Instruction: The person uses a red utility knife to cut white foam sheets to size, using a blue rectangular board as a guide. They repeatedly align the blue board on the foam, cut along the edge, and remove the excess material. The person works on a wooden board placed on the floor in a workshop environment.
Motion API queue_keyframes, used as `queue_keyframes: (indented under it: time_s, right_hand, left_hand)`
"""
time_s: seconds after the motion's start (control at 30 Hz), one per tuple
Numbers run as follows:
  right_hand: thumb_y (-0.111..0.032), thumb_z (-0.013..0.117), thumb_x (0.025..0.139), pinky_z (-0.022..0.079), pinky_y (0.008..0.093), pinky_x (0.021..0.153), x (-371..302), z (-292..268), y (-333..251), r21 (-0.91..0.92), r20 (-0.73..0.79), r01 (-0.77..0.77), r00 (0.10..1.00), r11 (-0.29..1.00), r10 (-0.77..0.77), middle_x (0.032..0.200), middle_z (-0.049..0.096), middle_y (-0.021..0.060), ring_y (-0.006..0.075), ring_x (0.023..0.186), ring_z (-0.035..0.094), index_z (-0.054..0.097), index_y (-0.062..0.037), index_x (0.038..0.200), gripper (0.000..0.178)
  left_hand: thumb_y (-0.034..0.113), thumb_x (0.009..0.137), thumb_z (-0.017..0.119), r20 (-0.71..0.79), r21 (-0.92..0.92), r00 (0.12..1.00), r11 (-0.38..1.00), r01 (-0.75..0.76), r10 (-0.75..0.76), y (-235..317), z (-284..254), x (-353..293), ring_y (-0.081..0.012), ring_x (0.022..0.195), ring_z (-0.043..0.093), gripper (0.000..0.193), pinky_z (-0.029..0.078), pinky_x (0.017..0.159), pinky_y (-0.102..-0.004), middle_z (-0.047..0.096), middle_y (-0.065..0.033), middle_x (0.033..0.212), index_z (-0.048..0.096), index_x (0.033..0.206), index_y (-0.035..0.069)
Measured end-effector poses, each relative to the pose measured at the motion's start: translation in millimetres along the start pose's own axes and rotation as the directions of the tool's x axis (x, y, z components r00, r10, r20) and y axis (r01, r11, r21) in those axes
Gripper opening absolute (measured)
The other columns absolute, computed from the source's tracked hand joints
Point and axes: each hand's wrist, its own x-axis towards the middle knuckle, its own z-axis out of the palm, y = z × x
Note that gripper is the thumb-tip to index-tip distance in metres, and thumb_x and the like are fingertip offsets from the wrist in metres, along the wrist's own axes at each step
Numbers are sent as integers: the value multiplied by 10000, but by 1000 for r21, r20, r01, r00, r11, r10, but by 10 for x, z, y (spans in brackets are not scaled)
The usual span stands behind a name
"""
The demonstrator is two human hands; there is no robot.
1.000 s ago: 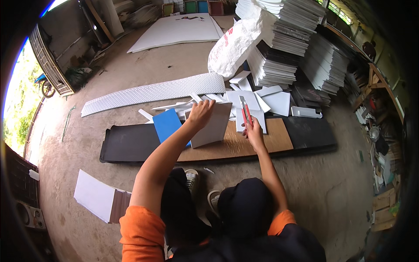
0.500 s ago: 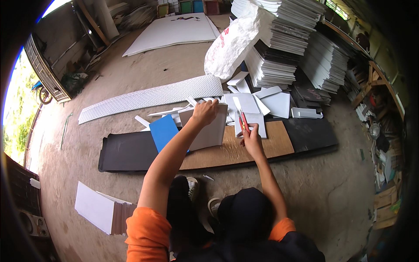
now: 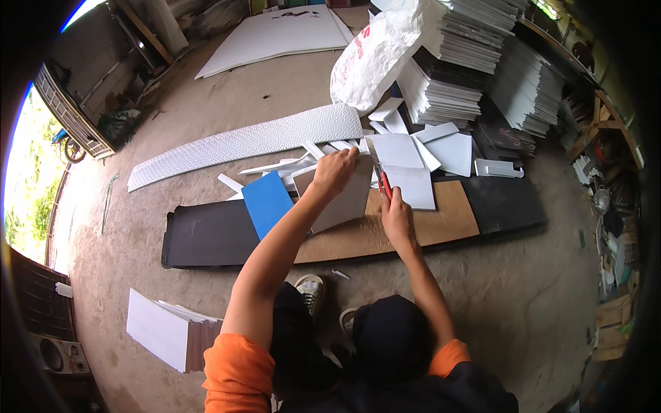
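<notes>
My left hand (image 3: 336, 170) grips the top edge of a white board (image 3: 344, 205), holding it upright and tilted over a wooden plank (image 3: 441, 217). Its near face is in shadow. In my right hand (image 3: 397, 215) is a red-handled utility knife (image 3: 385, 184), its blade pointing up by the board's right edge; whether blade and board touch I cannot tell. A blue board (image 3: 267, 205) leans to the left of the held one. Flat white pieces (image 3: 407, 186) lie just beyond the knife.
Black sheets (image 3: 206, 237) lie under the plank. Behind are a long textured white strip (image 3: 241, 146), white offcuts (image 3: 441, 132), a white sack (image 3: 372, 65) and tall sheet stacks (image 3: 475, 41). A stack of white boards (image 3: 162, 327) stands on the floor at my left, near my shoes (image 3: 311, 289).
The knife has moved up close to the right edge of the held board, its blade now angled toward that edge. My left hand keeps its grip. The whole view has shifted slightly.
</notes>
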Motion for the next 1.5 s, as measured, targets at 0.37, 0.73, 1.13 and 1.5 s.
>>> queue_keyframes:
  time_s: [0.37, 0.73, 1.13, 1.5]
  right_hand:
    - [-222, 384, 893, 430, 491, 514, -7, 29, -162, -64, 46, 43, 998, 997, -40, 664, 553, 278, 438, 650, 547, 369, 16, 933, 242]
    - [-224, 343, 914, 455, 447, 454, -31, -32, -314, -231, 116, 1, 993, 973, 26, 582, 556, 223, 379, 580, 583, 383, 28, 972, 262]
    - [-212, 353, 912, 456, 400, 415, -34, -11, -315, -245, 98, 14, 995, 969, 10, 565, 552, 201, 343, 543, 587, 391, 67, 1023, 303]
    - [-172, 376, 898, 494, 378, 453, -44, -1, -494, -360, 103, 0, 994, 933, 40, 595, 570, 195, 325, 573, 606, 394, 52, 967, 234]
  left_hand:
    - [262, 832, 485, 115, -210, 993, 977, 25, -1, -242, -81, 16, -367, 666, 581, 301, 459, 616, -442, 589, -213, 689, 542, 967, 0]
    - [367, 824, 480, 76, -180, 976, 960, 214, -203, -68, -99, 35, -320, 629, 601, 312, 477, 598, -406, 601, -165, 640, 617, 961, 123]
    - [410, 805, 492, 36, -142, 973, 963, 230, -228, -54, -90, 40, -306, 603, 601, 326, 478, 582, -393, 600, -139, 608, 631, 940, 147]
    - [392, 827, 469, 22, -69, 985, 983, 172, -171, -83, -28, 22, -305, 583, 598, 260, 469, 494, -421, 579, -130, 599, 555, 919, 165]
